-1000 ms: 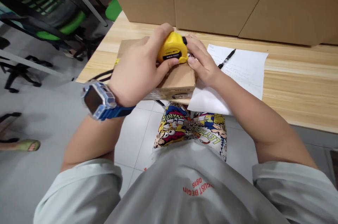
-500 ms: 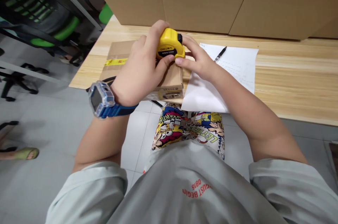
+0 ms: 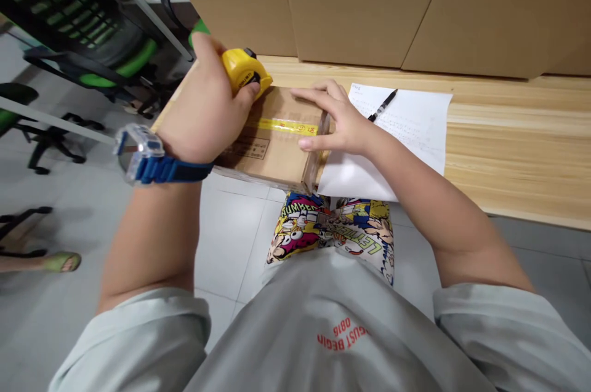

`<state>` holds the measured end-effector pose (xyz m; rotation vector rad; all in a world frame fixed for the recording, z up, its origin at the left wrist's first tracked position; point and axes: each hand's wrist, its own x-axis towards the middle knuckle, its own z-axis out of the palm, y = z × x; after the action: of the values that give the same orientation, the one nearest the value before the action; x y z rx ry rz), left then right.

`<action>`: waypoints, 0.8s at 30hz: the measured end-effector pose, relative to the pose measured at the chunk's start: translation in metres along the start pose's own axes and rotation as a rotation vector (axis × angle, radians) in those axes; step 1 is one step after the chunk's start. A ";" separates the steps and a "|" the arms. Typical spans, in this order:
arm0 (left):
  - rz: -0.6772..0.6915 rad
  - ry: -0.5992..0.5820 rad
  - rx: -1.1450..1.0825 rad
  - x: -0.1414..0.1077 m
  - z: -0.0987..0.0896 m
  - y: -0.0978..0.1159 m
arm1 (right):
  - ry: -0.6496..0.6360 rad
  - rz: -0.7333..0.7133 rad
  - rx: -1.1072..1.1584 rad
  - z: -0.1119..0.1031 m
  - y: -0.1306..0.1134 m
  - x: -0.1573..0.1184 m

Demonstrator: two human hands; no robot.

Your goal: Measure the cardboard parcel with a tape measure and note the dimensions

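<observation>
The yellow-and-black plastic tape measure is now sitting at the far-left corner of the brown cardboard box; half a second ago it was sitting toward the box's right end, between both hands. The box itself is looking turned: a bright yellow strip of printed tape is now running to its right end, and a dark-printed rectangular label is showing on its upper face, where the right-hand part was plain before. For the work in hand, this is probably leaving the box's upper face more exposed, with the measuring tool staying in one hand only.

The left hand is gripping the tape measure's case, its thumb pressing the near side and its back facing up, partly covering the box's left part. Its forearm is rising from the near left of the box. The right hand is holding nothing; its fingers and thumb are spreading wide over the box's right end, apparently touching it, with the forearm slanting in from the near right.

Just right of the box, a white sheet of paper is lying under the right forearm, bearing a black pen. Whether any blade is extending from the case, I cannot tell.
</observation>
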<state>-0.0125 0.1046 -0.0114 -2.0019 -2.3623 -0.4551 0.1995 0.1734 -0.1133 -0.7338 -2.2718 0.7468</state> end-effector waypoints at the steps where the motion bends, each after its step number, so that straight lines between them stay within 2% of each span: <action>1: 0.005 0.002 0.005 0.004 0.002 -0.002 | -0.003 -0.010 -0.005 0.000 -0.001 0.000; 6: 0.053 -0.005 0.008 0.012 0.003 0.000 | 0.017 -0.075 -0.021 0.003 0.000 -0.001; 11: 0.029 -0.043 0.030 -0.004 -0.005 0.005 | 0.015 -0.114 -0.029 0.002 0.000 -0.001; 16: 0.092 -0.033 0.009 -0.020 -0.008 0.001 | -0.036 -0.073 -0.156 -0.006 -0.018 0.000; 19: 0.105 -0.037 -0.006 -0.024 -0.006 0.002 | -0.079 -0.050 -0.252 -0.010 -0.026 0.006; 24: 0.163 -0.040 -0.061 -0.025 -0.004 0.000 | -0.106 -0.076 -0.302 -0.009 -0.024 0.018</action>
<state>-0.0087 0.0794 -0.0121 -2.2282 -2.2076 -0.4911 0.1871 0.1717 -0.0846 -0.7532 -2.5271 0.4189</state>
